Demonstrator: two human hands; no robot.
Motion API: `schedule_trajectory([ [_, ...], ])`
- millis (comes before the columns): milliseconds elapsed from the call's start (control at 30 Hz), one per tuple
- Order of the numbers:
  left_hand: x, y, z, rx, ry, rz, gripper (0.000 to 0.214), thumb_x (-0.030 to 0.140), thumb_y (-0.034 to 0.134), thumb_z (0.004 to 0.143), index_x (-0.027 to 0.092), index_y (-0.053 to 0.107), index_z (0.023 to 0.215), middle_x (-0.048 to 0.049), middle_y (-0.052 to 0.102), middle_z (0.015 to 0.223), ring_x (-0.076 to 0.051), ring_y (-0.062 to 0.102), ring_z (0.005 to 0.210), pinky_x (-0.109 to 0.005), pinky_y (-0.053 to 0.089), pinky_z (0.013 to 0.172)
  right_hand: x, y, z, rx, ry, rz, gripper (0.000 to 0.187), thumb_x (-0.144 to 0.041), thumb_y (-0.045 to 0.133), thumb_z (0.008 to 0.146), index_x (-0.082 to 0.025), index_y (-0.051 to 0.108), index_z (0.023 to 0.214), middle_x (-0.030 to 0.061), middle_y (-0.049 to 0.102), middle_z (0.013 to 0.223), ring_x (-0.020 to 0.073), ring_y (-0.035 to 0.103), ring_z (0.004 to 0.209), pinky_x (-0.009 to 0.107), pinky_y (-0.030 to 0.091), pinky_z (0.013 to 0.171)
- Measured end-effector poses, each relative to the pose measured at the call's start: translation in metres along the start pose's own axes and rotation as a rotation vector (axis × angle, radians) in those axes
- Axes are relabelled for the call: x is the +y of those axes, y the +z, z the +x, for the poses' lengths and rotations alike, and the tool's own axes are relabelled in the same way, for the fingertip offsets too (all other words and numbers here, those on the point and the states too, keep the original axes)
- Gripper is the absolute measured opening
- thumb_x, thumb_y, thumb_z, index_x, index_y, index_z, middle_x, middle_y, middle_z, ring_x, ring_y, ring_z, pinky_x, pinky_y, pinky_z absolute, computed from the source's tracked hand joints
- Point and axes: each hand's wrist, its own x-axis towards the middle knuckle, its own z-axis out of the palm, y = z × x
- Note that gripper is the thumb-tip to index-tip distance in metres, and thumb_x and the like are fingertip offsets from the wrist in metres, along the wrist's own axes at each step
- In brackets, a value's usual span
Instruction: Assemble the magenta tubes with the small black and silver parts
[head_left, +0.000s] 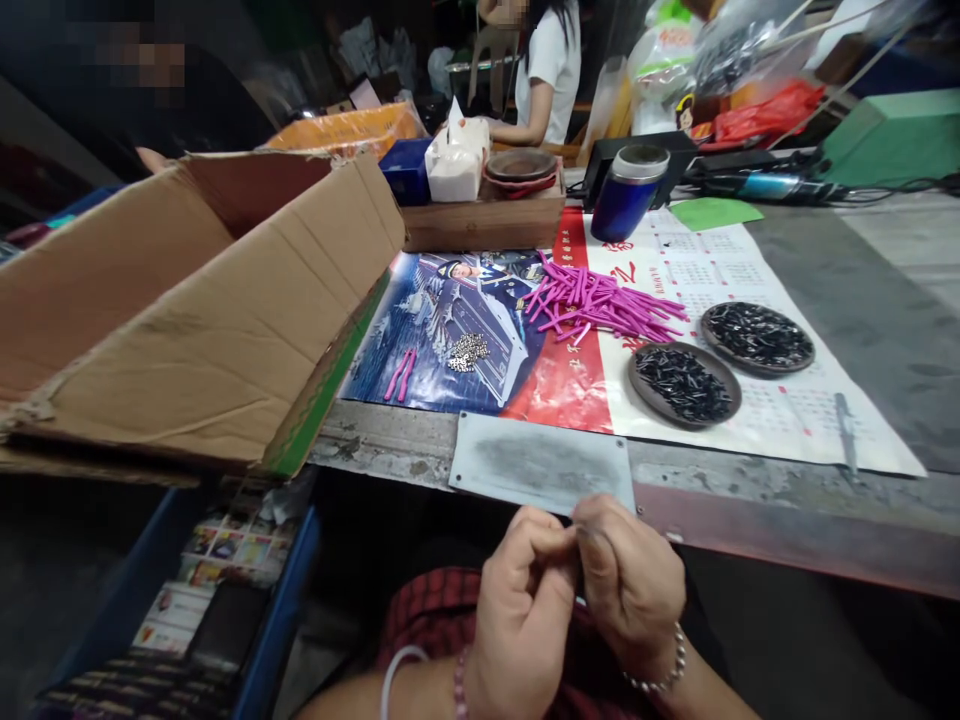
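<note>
My left hand [525, 600] and my right hand [631, 578] meet above my lap, just below the table's front edge. Both are closed, with thumbs and forefingers pinched together tip to tip; whatever they hold is hidden or too small to name. Beyond them a grey metal plate [544, 462] is fixed at the table edge. On a printed calendar sheet lie a heap of magenta sticks [600, 300], two separate magenta pieces [400, 376] and a little pile of silvery beads [469, 353]. Two shallow dishes hold short black pieces, a nearer dish [684, 385] and a farther dish [757, 338].
A large open cardboard box [300, 330] stands on the left. Behind the sheet are a wooden box [480, 225] with tissues on it and a blue cup [630, 195]. A pen-like tool [846, 435] lies at right. Two people sit across the table.
</note>
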Motion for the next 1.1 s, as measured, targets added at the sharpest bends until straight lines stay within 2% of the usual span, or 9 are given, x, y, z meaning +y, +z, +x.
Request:
schedule_trajectory([
  [133, 0.004, 0.001, 0.000, 0.018, -0.084, -0.051, 0.010, 0.019, 0.058, 0.099, 0.022, 0.067, 0.096, -0.0016, 0.058, 0.090, -0.014, 0.057, 0.081, -0.026, 0.048, 0.076, -0.005, 0.003, 0.006, -0.099, 0.171, 0.151, 0.054, -0.033, 0.019, 0.110, -0.021, 0.039, 0.062, -0.0023, 0.043, 0.054, 0.0114, 0.044, 0.046, 0.022, 0.039, 0.043],
  [300, 0.007, -0.003, 0.002, 0.033, -0.110, -0.077, 0.007, 0.024, 0.063, 0.098, 0.021, 0.069, 0.094, -0.0016, 0.057, 0.089, -0.013, 0.054, 0.077, -0.025, 0.046, 0.071, -0.003, -0.003, 0.012, 0.057, 0.325, 0.192, 0.030, -0.040, 0.076, 0.084, -0.021, 0.053, 0.088, -0.0010, 0.053, 0.079, 0.0122, 0.052, 0.061, 0.023, 0.047, 0.051],
  [400, 0.009, -0.008, 0.003, 0.006, -0.197, -0.079, 0.010, 0.025, 0.060, 0.099, 0.021, 0.067, 0.093, -0.0002, 0.054, 0.087, -0.010, 0.048, 0.068, -0.022, 0.042, 0.063, 0.000, -0.010, 0.014, 0.414, 0.388, 0.161, 0.037, -0.030, 0.081, 0.078, -0.022, 0.052, 0.100, -0.0007, 0.055, 0.087, 0.0089, 0.051, 0.056, 0.020, 0.042, 0.046],
  [500, 0.014, -0.017, 0.008, -0.099, -0.204, -0.009, 0.010, 0.023, 0.059, 0.099, 0.020, 0.066, 0.093, -0.0011, 0.056, 0.088, -0.012, 0.052, 0.074, -0.023, 0.044, 0.068, 0.001, -0.013, 0.016, 0.225, 0.309, 0.139, 0.060, -0.022, 0.089, 0.064, -0.022, 0.055, 0.113, 0.0047, 0.056, 0.103, 0.0104, 0.053, 0.063, 0.024, 0.048, 0.051],
  [567, 0.021, -0.032, 0.017, -0.193, -0.140, 0.119, 0.011, 0.020, 0.056, 0.100, 0.020, 0.066, 0.095, -0.0025, 0.058, 0.089, -0.015, 0.056, 0.081, -0.025, 0.046, 0.073, 0.005, -0.017, 0.022, 0.174, 0.311, 0.087, 0.062, -0.025, 0.089, 0.067, -0.024, 0.054, 0.118, 0.0030, 0.055, 0.101, 0.0112, 0.054, 0.066, 0.026, 0.052, 0.058],
  [700, 0.034, -0.084, 0.049, -0.349, 0.128, 0.566, 0.018, 0.011, 0.049, 0.101, 0.020, 0.065, 0.105, -0.0039, 0.061, 0.092, -0.016, 0.060, 0.086, -0.026, 0.048, 0.078, 0.025, -0.041, 0.031, 0.427, 0.379, 0.022, 0.037, -0.036, 0.080, 0.080, -0.022, 0.056, 0.104, 0.0032, 0.060, 0.092, 0.0118, 0.056, 0.061, 0.024, 0.049, 0.049],
  [833, 0.038, -0.124, 0.085, -0.418, 0.327, 1.090, 0.027, 0.005, 0.042, 0.099, 0.019, 0.063, 0.109, -0.0062, 0.064, 0.093, -0.020, 0.061, 0.087, -0.031, 0.046, 0.075, 0.047, -0.059, 0.011, 0.313, 0.315, -0.048, 0.029, -0.037, 0.075, 0.087, -0.021, 0.061, 0.108, 0.0042, 0.062, 0.091, 0.0148, 0.061, 0.066, 0.027, 0.053, 0.055],
  [900, 0.031, -0.117, 0.096, -0.472, 0.358, 1.215, 0.030, 0.002, 0.041, 0.096, 0.019, 0.064, 0.107, -0.0068, 0.066, 0.092, -0.022, 0.060, 0.088, -0.034, 0.043, 0.076, 0.055, -0.059, -0.003, 0.259, 0.316, -0.097, 0.024, -0.036, 0.070, 0.092, -0.021, 0.063, 0.109, 0.0054, 0.063, 0.095, 0.0162, 0.063, 0.072, 0.028, 0.054, 0.061],
  [1100, 0.007, -0.036, 0.109, -0.768, 0.452, 1.204, 0.023, 0.006, 0.049, 0.091, 0.020, 0.067, 0.097, -0.0068, 0.066, 0.091, -0.023, 0.058, 0.084, -0.035, 0.041, 0.074, 0.059, -0.049, -0.010, 0.255, 0.205, -0.260, 0.008, -0.027, 0.061, 0.097, -0.022, 0.065, 0.101, 0.0057, 0.066, 0.093, 0.0205, 0.066, 0.081, 0.035, 0.054, 0.077],
])
